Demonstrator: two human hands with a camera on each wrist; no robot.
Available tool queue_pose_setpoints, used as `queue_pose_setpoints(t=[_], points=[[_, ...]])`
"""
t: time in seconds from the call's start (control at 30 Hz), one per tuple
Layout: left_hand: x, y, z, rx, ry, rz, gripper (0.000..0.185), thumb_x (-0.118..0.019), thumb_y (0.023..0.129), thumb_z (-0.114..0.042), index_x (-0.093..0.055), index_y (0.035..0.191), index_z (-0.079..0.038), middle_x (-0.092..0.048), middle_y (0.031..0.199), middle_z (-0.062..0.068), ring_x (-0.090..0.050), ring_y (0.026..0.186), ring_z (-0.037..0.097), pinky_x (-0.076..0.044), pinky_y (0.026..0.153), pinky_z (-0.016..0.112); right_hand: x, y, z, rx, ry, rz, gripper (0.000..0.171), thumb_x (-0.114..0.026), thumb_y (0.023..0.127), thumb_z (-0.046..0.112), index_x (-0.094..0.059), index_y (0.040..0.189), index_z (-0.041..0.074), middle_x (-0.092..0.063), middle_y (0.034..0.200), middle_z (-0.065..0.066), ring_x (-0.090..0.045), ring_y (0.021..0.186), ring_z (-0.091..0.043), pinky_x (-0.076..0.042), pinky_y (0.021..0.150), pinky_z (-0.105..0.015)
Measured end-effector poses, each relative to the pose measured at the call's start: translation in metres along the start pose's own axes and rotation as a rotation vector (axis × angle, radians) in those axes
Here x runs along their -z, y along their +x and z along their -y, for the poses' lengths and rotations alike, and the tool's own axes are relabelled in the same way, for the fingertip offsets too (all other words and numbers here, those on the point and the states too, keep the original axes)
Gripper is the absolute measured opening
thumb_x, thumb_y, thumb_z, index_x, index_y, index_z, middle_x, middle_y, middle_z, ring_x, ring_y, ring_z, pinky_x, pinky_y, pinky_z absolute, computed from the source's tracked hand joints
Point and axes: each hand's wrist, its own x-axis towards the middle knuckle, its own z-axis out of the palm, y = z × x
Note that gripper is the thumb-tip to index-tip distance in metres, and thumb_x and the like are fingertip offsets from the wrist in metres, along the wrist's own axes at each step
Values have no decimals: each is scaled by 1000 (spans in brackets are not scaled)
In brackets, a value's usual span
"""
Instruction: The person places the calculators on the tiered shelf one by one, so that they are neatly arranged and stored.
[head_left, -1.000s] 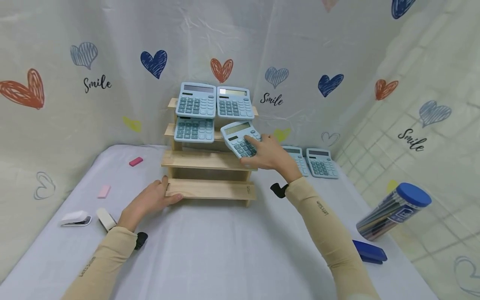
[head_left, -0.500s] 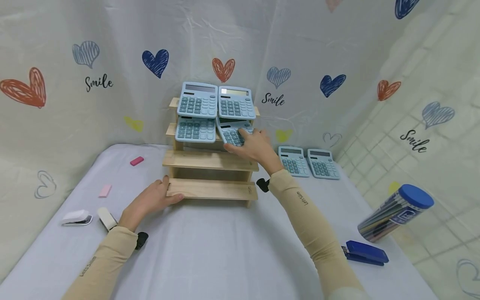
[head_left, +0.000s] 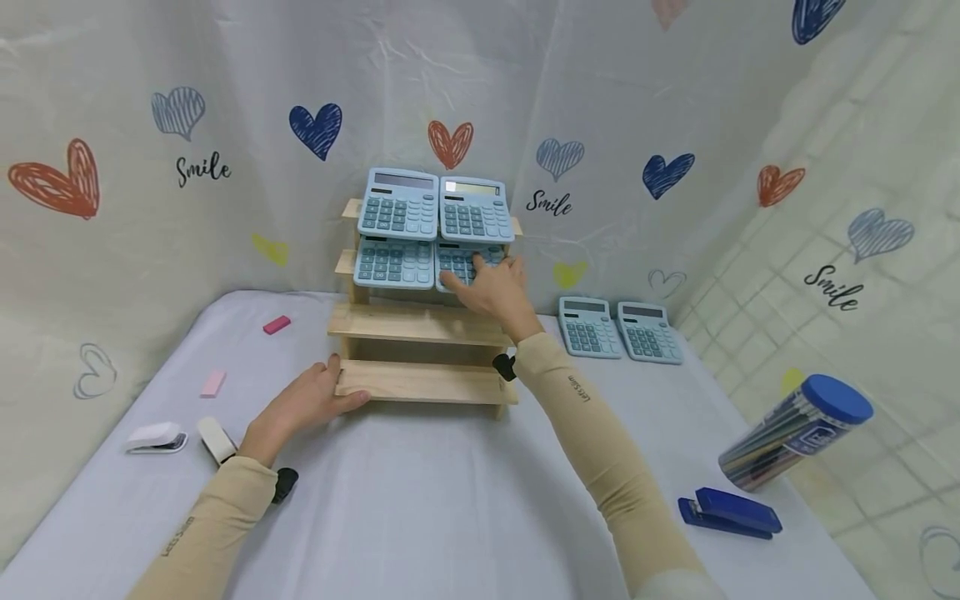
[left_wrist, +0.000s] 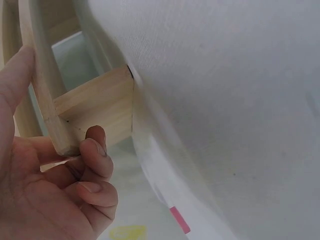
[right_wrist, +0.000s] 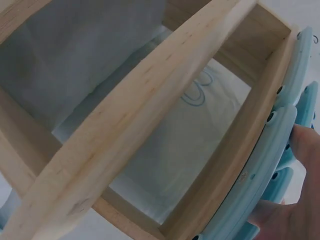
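A tiered wooden shelf [head_left: 420,322] stands in the middle of the table. Two light-blue calculators lean on its top tier, the left one [head_left: 397,204] beside the right one [head_left: 475,210]. On the second tier a calculator [head_left: 393,263] sits at the left. To its right my right hand [head_left: 495,292] holds another calculator [head_left: 452,263] by its lower edge, partly covering its keys; its underside [right_wrist: 260,175] lies along a board in the right wrist view. My left hand [head_left: 300,408] grips the left end of the lowest board [left_wrist: 60,130], thumb across its front and fingers curled at its end.
Two more calculators [head_left: 590,327] lie behind on the right. Nearer are a tilted tub of pencils [head_left: 795,433] and a blue stapler [head_left: 729,512]. At left lie a white stapler [head_left: 156,437], a white object [head_left: 217,439] and two pink erasers [head_left: 277,324].
My right hand has moved left and brought its calculator from in front of the shelf onto the second tier, beside the other one. The left hand keeps its hold on the lowest board.
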Motion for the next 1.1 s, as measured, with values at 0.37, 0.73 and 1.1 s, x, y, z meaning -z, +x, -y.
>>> queue_pose_setpoints(t=[0.37,0.73,1.1], points=[[2,2,-4,-11,6,-23,91,-64,96,-45,-27,144,23,-54,123,44,-61,109,46,-48,96,58,2,0,-20,42,74,-47,94,-26,94,79,-20,162,15,-29,161,-30,-17,153,-46,-16,125,-54],[1,1,0,-9,16,-13,94,-65,96,-46,-26,144,24,-52,126,46,-60,112,48,-48,97,59,-28,-10,-122,-16,184,-69,84,-21,101,68,-24,160,8,-33,159,-28,-22,146,-55,-14,117,-70],[0,-3,-2,-40,1,-40,91,-67,94,-44,-30,141,25,-55,119,44,-61,105,43,-49,93,57,-71,0,-234,-219,32,194,88,-36,100,60,-18,158,-3,-15,158,-42,-10,143,-68,-15,116,-75]])
